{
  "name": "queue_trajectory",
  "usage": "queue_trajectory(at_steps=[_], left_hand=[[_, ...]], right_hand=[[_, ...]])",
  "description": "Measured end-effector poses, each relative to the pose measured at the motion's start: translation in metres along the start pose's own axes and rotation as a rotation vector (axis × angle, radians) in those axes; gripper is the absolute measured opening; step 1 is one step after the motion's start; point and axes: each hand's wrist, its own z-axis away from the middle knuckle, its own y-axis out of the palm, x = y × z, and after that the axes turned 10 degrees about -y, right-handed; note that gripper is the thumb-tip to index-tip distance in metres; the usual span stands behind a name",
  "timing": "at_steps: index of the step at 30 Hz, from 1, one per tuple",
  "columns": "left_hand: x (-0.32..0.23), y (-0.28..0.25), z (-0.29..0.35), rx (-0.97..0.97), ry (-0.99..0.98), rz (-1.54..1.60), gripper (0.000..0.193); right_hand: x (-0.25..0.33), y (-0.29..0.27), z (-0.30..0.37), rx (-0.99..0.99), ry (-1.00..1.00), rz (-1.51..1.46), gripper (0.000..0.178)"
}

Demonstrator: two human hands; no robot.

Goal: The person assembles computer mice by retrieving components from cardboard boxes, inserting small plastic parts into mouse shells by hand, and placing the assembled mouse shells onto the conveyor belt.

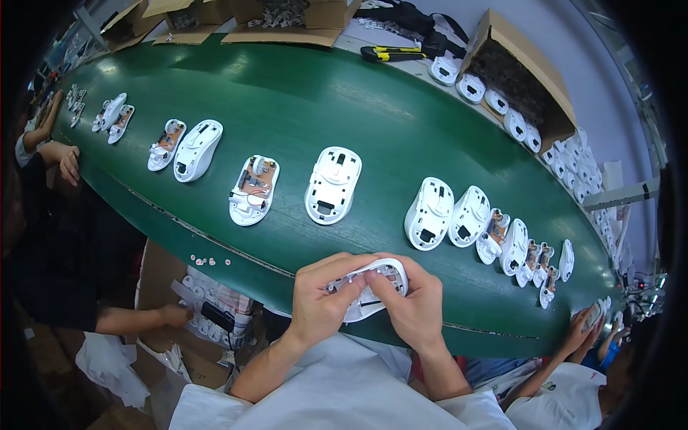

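White mouse shell [365, 308] sits held between left fingers [335, 264] and right fingers [414, 269], thumbs [380, 285] over its inside.

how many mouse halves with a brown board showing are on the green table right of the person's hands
4: one mouse half between two white shells, a side-by-side pair farther right, and one more just below that pair. Others may be hidden.
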Motion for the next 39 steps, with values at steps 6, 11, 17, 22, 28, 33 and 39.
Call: queue_trajectory(at_steps=[6, 11, 17, 22, 28, 33, 39], left_hand=[[-0.001, 0.001, 0.000, -0.021, -0.037, 0.006, 0.031], [-0.003, -0.003, 0.001, -0.007, -0.059, 0.060, 0.033], [-0.016, -0.003, 0.003, -0.039, -0.040, 0.064, 0.029], [-0.025, -0.008, 0.006, 0.014, -0.015, -0.030, 0.027], [-0.020, -0.028, 0.007, -0.041, -0.056, -0.024, 0.026], [-0.024, -0.018, 0.002, -0.077, 0.022, -0.098, 0.027], [-0.034, -0.015, -0.004, -0.172, 0.053, -0.134, 0.025]], right_hand=[[0.002, 0.002, 0.002, -0.026, 0.043, 0.000, 0.020], [0.009, 0.005, 0.003, -0.032, 0.035, 0.012, 0.021], [0.024, 0.005, 0.004, -0.001, -0.014, 0.073, 0.023], [0.040, -0.006, -0.004, 0.139, -0.130, 0.262, 0.023], [0.099, -0.030, -0.097, 0.562, -0.192, 0.482, 0.023], [0.084, -0.069, -0.276, 0.106, -0.381, 0.792, 0.022], [0.041, -0.053, -0.422, -0.116, -0.484, 1.352, 0.021]])
